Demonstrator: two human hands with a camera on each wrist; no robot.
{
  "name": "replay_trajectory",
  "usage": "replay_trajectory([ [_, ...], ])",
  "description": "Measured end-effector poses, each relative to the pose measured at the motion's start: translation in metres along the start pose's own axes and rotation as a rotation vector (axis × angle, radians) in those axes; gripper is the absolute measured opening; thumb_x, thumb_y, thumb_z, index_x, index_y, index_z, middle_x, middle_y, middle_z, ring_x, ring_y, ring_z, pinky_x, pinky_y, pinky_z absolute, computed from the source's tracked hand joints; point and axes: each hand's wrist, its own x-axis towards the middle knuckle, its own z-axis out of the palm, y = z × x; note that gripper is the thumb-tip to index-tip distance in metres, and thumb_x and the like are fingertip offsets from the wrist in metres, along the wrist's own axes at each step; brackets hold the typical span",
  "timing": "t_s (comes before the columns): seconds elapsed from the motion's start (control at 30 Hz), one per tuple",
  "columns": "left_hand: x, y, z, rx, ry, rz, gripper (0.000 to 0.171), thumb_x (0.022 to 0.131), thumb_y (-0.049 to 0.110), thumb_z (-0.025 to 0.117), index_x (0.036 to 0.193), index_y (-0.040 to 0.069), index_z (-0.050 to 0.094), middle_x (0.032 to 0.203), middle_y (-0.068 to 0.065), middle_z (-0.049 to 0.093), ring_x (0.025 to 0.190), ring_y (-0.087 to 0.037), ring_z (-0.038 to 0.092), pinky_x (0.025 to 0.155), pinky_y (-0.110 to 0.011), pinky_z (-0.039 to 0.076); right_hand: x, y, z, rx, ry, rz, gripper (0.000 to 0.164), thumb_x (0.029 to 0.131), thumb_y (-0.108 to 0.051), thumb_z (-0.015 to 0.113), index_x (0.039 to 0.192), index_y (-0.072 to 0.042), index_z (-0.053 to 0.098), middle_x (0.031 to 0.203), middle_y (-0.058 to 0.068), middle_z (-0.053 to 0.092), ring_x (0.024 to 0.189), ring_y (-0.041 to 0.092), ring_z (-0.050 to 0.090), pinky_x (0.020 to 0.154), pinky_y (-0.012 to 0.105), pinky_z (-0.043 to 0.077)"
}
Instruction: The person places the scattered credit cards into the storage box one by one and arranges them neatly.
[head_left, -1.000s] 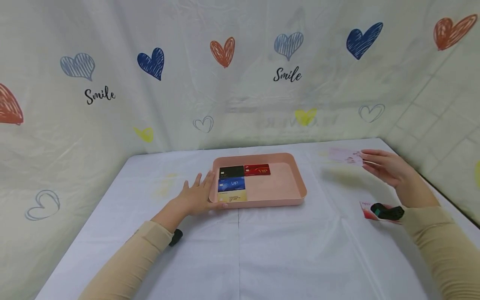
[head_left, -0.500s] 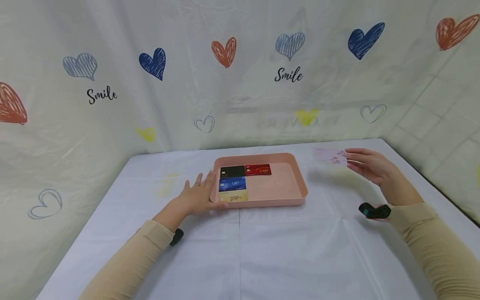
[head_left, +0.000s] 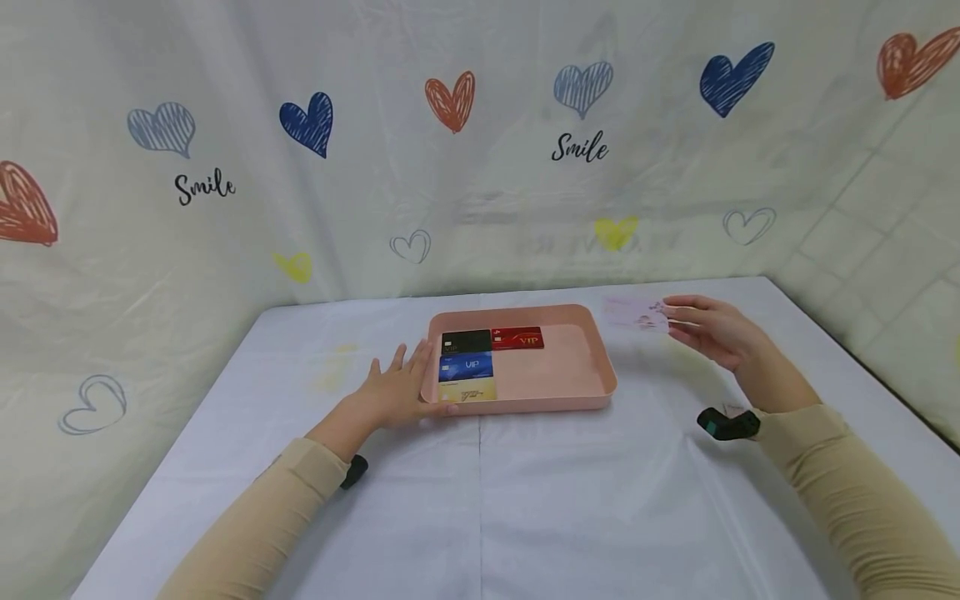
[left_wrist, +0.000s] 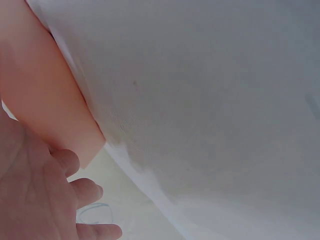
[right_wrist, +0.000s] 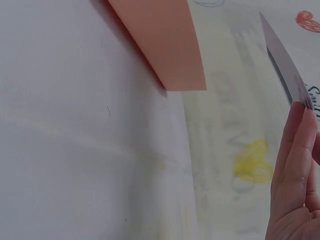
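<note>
A shallow pink tray (head_left: 555, 379) lies on the table with several cards along its left and back side. They are a black card (head_left: 466, 342), a red VIP card (head_left: 517, 337), a blue VIP card (head_left: 465, 366) and a gold card (head_left: 467, 390). My left hand (head_left: 393, 396) rests with spread fingers against the tray's left end, its thumb along the front rim. To the right of the tray, my right hand (head_left: 708, 332) pinches a pale pink card (head_left: 633, 314) by its right end, above the table. That card appears edge-on in the right wrist view.
A white cloth covers the table (head_left: 480, 500). Behind it hangs a pale curtain (head_left: 510, 183) printed with hearts. Partly hidden behind the right wrist's black camera (head_left: 727, 424), a card (head_left: 733, 410) lies on the table.
My right hand has moved left with the pale pink card, toward the tray. Its wrist now covers most of the card on the table. My left hand stays at the tray.
</note>
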Motion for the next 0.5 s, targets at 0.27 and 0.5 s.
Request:
replay_trajectory([
  [0.27,0.0,0.0,-0.001,-0.008,0.003,0.002,0.117,0.088,0.077,0.056,0.166,0.01,-0.001,0.172,-0.008,0.003,0.156,-0.04,0.0,0.116,-0.071,0.005,0.005,0.004,0.022,-0.064,-0.002,0.009,0.019,0.105,-0.01,0.059,0.097,-0.023,0.072,0.1,-0.005,0.065,0.086,0.008,0.067,0.079,0.021,0.057],
  [0.5,0.001,0.0,0.0,-0.02,0.002,0.001,0.118,0.087,0.079,0.056,0.166,0.01,0.001,0.172,-0.008,0.004,0.156,-0.04,0.001,0.116,-0.071,0.004,0.012,0.01,0.038,-0.105,-0.027,0.018,0.018,0.105,-0.012,0.06,0.096,-0.023,0.072,0.1,-0.004,0.065,0.084,0.01,0.066,0.079,0.02,0.057],
])
